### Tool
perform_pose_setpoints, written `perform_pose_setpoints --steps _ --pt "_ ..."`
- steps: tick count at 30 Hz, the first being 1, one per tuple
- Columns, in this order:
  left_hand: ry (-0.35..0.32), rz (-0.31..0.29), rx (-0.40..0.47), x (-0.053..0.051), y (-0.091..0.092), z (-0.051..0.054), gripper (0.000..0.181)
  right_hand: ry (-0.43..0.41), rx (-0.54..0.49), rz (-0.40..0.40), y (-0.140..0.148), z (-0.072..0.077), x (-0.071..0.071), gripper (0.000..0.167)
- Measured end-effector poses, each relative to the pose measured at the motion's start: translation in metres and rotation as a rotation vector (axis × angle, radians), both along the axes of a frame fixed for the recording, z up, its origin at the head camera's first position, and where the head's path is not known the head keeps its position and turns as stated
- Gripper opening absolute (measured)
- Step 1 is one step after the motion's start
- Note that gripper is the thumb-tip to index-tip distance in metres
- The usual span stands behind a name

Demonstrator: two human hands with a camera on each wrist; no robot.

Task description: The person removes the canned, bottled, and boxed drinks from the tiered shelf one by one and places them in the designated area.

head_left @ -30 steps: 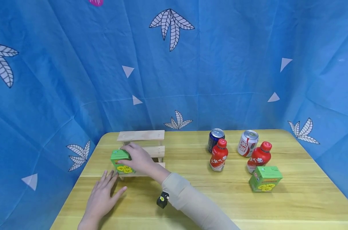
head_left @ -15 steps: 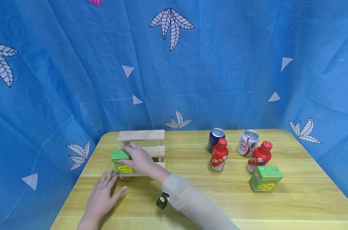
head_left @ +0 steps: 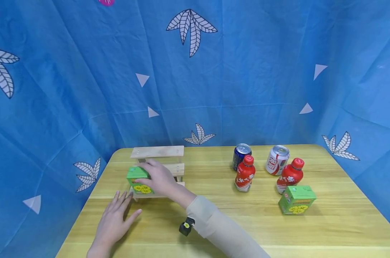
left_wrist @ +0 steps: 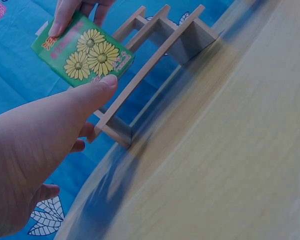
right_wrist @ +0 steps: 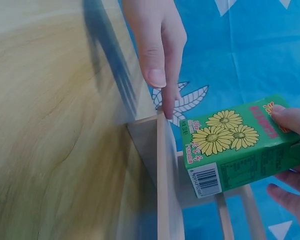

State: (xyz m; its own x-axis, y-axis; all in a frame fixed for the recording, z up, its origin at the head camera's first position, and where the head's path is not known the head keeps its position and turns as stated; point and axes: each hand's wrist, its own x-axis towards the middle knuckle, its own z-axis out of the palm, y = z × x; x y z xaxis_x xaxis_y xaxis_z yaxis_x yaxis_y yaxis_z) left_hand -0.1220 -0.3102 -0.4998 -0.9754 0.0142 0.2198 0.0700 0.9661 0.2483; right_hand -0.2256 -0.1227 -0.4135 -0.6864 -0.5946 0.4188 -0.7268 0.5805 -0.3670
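My right hand [head_left: 160,179] pinches a green drink carton [head_left: 138,179] with yellow flowers between thumb and fingers. The carton stands at the left end of the lowest step of a small three-step wooden shelf [head_left: 157,152]. In the right wrist view, the carton [right_wrist: 235,145] shows its barcode end, and my right thumb [right_wrist: 290,120] lies on its flowered face. My left hand [head_left: 114,220] is spread with straight fingers, its fingertips at the shelf's front left corner. In the left wrist view, the left thumb [left_wrist: 97,95] points toward the carton's lower edge; contact there is unclear.
Toward the right of the wooden table [head_left: 214,222] stand a dark blue can [head_left: 238,157], a white can [head_left: 276,163], two red bottles [head_left: 245,175] and another green carton [head_left: 296,202]. A blue patterned cloth [head_left: 246,71] hangs behind and at both sides.
My right hand has shifted the carton slightly to the right along the lowest step. My left hand stays where it was.
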Motion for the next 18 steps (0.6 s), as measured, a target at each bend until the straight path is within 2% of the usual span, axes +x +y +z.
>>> perform_pose_setpoints --steps 18 --pt "-0.011 -0.002 0.011 0.0 -0.001 0.0 0.076 0.111 0.002 0.02 0.026 0.006 0.013 0.052"
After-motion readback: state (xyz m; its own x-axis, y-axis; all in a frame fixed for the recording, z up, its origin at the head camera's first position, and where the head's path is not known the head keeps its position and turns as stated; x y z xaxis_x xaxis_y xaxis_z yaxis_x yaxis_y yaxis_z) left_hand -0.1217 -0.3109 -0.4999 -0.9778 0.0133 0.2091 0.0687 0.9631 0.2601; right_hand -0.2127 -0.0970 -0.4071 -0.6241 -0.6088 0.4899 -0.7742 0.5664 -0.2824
